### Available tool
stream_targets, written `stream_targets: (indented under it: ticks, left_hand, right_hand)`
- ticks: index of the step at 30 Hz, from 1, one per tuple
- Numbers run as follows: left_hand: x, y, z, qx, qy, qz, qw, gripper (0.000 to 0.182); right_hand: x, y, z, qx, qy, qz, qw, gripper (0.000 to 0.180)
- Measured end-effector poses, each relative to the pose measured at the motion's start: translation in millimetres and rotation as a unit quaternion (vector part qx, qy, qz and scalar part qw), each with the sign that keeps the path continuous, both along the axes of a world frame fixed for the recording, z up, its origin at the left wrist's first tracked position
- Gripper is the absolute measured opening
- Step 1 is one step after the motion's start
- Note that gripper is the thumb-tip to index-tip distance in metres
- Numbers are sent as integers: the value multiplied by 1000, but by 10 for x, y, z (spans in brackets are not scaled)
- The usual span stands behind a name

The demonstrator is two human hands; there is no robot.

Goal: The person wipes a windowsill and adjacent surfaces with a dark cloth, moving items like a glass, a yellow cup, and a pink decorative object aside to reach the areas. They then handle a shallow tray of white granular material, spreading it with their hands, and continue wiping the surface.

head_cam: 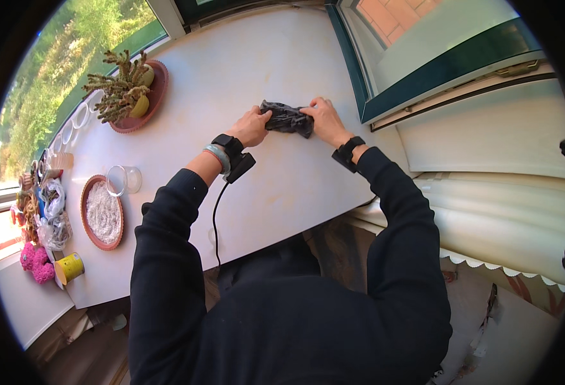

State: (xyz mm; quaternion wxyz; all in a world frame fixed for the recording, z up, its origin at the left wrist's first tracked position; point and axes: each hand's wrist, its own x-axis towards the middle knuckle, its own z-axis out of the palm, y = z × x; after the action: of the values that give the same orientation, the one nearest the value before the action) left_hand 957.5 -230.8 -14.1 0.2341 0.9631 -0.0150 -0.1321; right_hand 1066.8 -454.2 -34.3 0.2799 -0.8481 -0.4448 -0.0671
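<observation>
A crumpled black plastic bag (pixel 287 118) is stretched between my two hands above the white tabletop (pixel 273 178). My left hand (pixel 252 126) pinches its left end, thumb on top. At the right end, my right hand (pixel 326 121) grips the bag between thumb and fingers. Whether the bag touches the table or holds anything, I cannot tell. Each wrist wears a black strapped device, and a black cable (pixel 216 216) runs from the left one down over the table's front edge.
To the left are a terracotta dish of white granules (pixel 103 214), a clear plastic cup (pixel 129 180) overlapping its rim and a yellow can (pixel 70 268). Farther back, a cactus (pixel 121 86) stands on a red-brown saucer (pixel 160 91). An open green-framed window (pixel 436 72) juts in at right.
</observation>
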Motion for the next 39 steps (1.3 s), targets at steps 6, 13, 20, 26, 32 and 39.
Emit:
stream_targets:
  ticks: [6, 13, 20, 26, 32, 39]
  left_hand:
    - [-314, -50, 161, 35, 153, -106, 982, 82]
    - [40, 524, 55, 78, 186, 15, 979, 88]
    - [965, 1333, -9, 144, 220, 66, 963, 97]
    - [1771, 2002, -355, 122, 123, 140, 975, 81]
    - [2330, 2301, -477, 29, 33, 214, 976, 71]
    - [3232, 1823, -544, 84, 18, 157, 984, 76]
  right_hand:
    - [-725, 138, -73, -261, 65, 208, 940, 70]
    - [-58, 1022, 17, -307, 131, 215, 918, 75]
    - [688, 2111, 120, -343, 165, 193, 904, 78]
    - [1435, 2672, -67, -269, 107, 139, 947, 70]
    - [2129, 2965, -233, -174, 54, 102, 978, 61]
    - [3109, 2456, -271, -142, 49, 37, 988, 43]
